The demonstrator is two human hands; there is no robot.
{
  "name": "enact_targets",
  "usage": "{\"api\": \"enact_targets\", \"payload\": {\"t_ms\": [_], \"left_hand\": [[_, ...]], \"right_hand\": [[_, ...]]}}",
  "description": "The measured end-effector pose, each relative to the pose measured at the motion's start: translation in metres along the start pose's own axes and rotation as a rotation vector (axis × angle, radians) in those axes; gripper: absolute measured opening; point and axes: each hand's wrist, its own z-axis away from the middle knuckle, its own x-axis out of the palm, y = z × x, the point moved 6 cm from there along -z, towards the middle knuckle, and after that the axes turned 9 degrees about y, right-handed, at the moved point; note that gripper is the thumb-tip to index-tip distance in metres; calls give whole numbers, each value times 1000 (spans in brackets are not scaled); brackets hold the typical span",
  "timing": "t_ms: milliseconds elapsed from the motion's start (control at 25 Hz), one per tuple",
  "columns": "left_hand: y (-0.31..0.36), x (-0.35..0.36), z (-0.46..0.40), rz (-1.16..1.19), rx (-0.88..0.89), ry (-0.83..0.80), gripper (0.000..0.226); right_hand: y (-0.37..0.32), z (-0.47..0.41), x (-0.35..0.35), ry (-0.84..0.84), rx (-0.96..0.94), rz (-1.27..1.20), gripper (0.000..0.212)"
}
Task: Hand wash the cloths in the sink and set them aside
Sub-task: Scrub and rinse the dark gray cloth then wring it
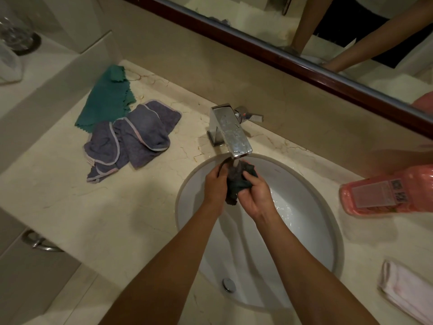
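Observation:
Over the white oval sink (pixel 311 207), both my hands hold a dark wet cloth (pixel 235 184) bunched under the chrome faucet (pixel 230 130), where a thin stream of water runs onto it. My left hand (pixel 215 186) grips the cloth's left side with curled fingers. My right hand (pixel 255 195) grips its right side, thumb pressed into the fabric. On the counter to the left lie purple-grey cloths (pixel 131 139) in a loose heap, and a green cloth (pixel 107 97) lies spread behind them.
A pink bottle (pixel 386 191) lies on its side on the counter right of the sink. A folded white-pink towel (pixel 407 292) sits at the front right. A mirror runs along the back wall. A glass vessel (pixel 16 31) stands on a ledge at far left.

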Motion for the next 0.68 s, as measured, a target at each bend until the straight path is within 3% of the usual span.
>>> {"api": "enact_targets", "payload": {"t_ms": [160,360,520,680], "left_hand": [[-7,-10,-3,-60,-2,134,25],[-18,0,3,-65,-88,120,34],[-17,1,3,-20,-118,135,41],[-4,-9,2,51,-9,157,20]], "right_hand": [[-5,-4,-13,171,-16,213,33],[-7,-10,-16,285,-67,389,22],[-9,-11,-9,258,-128,569,19],[-6,-5,-7,218,-63,622,28]]}}
